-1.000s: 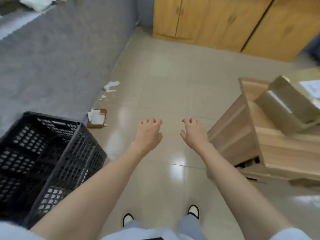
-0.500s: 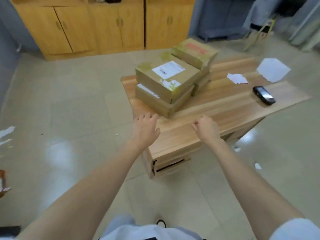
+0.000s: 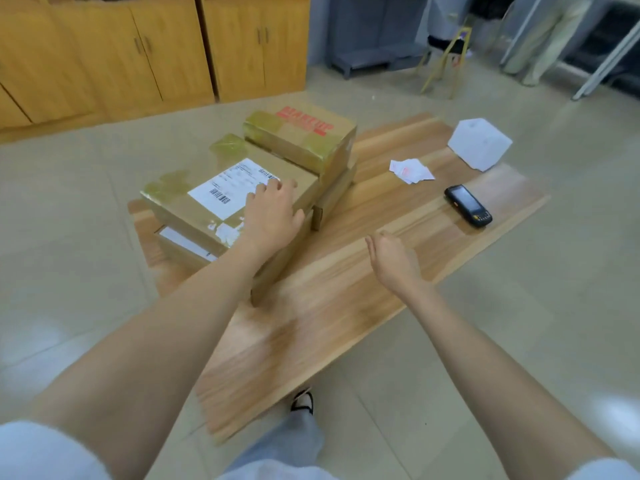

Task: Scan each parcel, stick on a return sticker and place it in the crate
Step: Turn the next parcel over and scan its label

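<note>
Risk (judged): w/ only one hand on it, the top brown cardboard parcel w/ white barcode label (image 3: 180, 199) could be dragged askew, or the box beneath pulled along, as it is stacked at frame centre-left on the light wooden worktop (image 3: 311, 323). Right hand (image 3: 394, 261), right of centre, is held above the worktop, fingers loosely curled, grip empty. Left hand (image 3: 273, 213) is laid on the parcel top by the label, fingers fairly straight, nothing pinched. Black handheld scanner (image 3: 468, 206) & red-and-white sticker slips (image 3: 410, 171) lie further right, untouched. Crate not in view.
</note>
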### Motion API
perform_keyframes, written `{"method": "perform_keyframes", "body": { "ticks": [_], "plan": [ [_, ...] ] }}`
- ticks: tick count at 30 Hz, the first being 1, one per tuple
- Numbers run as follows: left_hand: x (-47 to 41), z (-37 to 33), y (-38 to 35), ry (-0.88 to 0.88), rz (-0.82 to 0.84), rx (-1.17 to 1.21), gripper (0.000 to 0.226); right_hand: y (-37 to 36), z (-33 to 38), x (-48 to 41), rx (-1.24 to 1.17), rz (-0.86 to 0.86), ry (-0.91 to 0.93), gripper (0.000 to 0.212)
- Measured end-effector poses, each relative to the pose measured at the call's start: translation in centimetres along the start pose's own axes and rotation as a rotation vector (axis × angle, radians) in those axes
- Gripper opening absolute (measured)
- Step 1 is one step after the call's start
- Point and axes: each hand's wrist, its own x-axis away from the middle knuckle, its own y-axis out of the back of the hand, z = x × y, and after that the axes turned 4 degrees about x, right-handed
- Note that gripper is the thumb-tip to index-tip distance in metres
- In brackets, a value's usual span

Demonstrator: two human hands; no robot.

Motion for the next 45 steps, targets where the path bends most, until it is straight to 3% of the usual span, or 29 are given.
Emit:
{"method": "perform_keyframes", "body": {
  "ticks": [2, 6, 10, 13, 18, 20, 23, 26, 30, 34, 38, 45],
  "plan": [
    [-3.4, -0.2, -0.6, 0.051, -0.006, 0.04, 0.049, 0.4, -1.2, -3.3, -0.006, 0.02, -0.021, 0.025],
    [-9.3, -0.1, -1.7, 0.113, -0.039, 0.1, 0.054, 1.2, -3.6, -10.5, 0.033, 0.041, -0.049, 0.042],
    [-13.0, -0.1, -3.2, 0.207, -0.044, 0.175, 0.069, 1.3, -4.8, -15.6, 0.009, 0.019, -0.068, 0.026],
    [-15.2, 0.3, -4.4, 0.274, -0.02, 0.231, 0.075, 1.2, -4.7, -19.5, -0.052, 0.003, -0.076, 0.035],
    [-17.0, 1.6, -6.1, 0.436, -0.007, 0.397, 0.084, 1.4, -3.4, -27.2, -0.267, 0.05, -0.054, 0.066],
    [-17.4, 1.7, -6.6, 0.462, -0.015, 0.462, 0.084, 1.1, -2.8, -30.0, -0.358, 0.027, -0.016, 0.072],
    [-17.9, 1.2, -6.8, 0.501, -0.056, 0.491, 0.084, 0.3, -2.1, -32.9, -0.468, 0.13, 0.058, 0.072],
    [-18.5, -0.5, -7.5, 0.581, -0.108, 0.458, 0.088, -0.5, -2.4, -34.0, -0.651, 0.213, 0.121, 0.061],
    [-19.8, -4.2, -8.5, 0.672, -0.137, 0.424, 0.094, -0.8, -5.1, -34.6, -0.742, 0.184, 0.164, 0.059],
    [-21.1, -8.6, -9.9, 0.676, -0.161, 0.477, 0.095, 0.7, -9.4, -36.0, -0.722, 0.114, 0.187, 0.064],
    [-21.7, -12.4, -11.3, 0.66, -0.156, 0.577, 0.103, 2.7, -13.2, -36.5, -0.666, 0.001, 0.239, 0.055],
    [-19.5, -17.2, -13.7, 0.586, -0.096, 0.684, 0.106, 4.8, -19.2, -31.6, -0.597, -0.096, 0.214, 0.055]
  ]
}}
